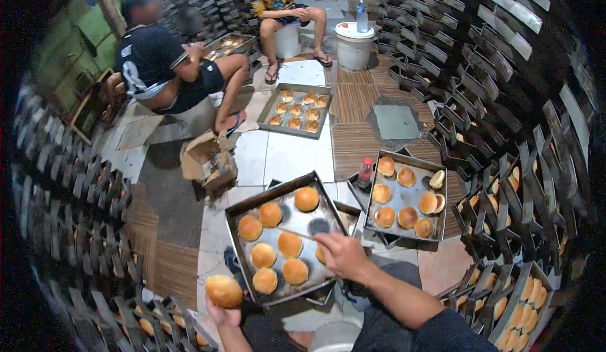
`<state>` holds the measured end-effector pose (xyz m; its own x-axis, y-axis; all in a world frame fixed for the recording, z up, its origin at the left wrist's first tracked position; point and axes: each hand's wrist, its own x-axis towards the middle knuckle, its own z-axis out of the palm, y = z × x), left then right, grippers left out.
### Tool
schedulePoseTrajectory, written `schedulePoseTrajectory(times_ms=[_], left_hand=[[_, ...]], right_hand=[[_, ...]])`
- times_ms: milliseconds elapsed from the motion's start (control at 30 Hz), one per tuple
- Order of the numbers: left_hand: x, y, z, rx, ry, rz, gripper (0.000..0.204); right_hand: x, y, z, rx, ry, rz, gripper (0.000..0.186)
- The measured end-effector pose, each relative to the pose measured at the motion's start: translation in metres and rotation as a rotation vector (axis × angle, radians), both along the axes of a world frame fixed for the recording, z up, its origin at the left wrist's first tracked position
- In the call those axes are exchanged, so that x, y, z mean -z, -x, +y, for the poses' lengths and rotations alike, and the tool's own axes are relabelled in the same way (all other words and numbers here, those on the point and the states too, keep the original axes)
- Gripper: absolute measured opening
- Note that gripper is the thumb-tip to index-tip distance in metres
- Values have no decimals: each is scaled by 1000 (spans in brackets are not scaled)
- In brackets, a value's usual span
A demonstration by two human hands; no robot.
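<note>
The left hand (224, 315) cradles a glossy round bun (223, 291) on its upturned palm; a loose, cupped hold should spare the soft crust from dents. Just right of it, a dark-rimmed baking tray (328, 205) carries more golden buns (264, 255), spread out well enough to take one without nudging its neighbours. The right hand (343, 255) reaches over that tray's right side, fingers curled narrow above a partly covered bun (320, 255); a thin strip, perhaps a blade, seems to run from the fingertips, and I cannot tell what they grip. If it is a blade, its edge is best turned away from the left palm. Beyond the right hand, to its right, sits a second baking tray (407, 197) of browned buns, with a red-capped bottle (365, 175) beside it. Farther ahead of both hands lies a tray of topped buns (290, 132).
</note>
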<state>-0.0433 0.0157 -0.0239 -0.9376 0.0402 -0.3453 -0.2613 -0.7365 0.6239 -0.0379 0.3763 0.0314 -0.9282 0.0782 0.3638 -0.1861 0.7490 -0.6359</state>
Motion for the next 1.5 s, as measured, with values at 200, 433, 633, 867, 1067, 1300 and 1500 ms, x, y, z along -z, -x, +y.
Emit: schedulePoseTrajectory(times_ms=[200, 433, 633, 867, 1067, 1300, 1500], left_hand=[[9, 45, 0, -225, 13, -117, 46], [1, 69, 24, -142, 196, -213, 75], [1, 75, 34, -93, 297, -159, 62], [3, 71, 35, -19, 444, -1, 51], [4, 81, 32, -68, 248, -193, 48], [12, 80, 22, -95, 76, -266, 46], [21, 67, 2, -97, -70, -254, 44]], right_hand=[[55, 52, 14, -109, 23, -224, 23], [95, 94, 27, -146, -17, -326, 24], [105, 111, 35, -148, -6, -415, 23], [117, 126, 32, -199, -24, -394, 23], [117, 127, 30, -218, -20, -396, 23], [114, 124, 25, -212, -38, -399, 23], [115, 112, 18, -210, -80, -335, 22]])
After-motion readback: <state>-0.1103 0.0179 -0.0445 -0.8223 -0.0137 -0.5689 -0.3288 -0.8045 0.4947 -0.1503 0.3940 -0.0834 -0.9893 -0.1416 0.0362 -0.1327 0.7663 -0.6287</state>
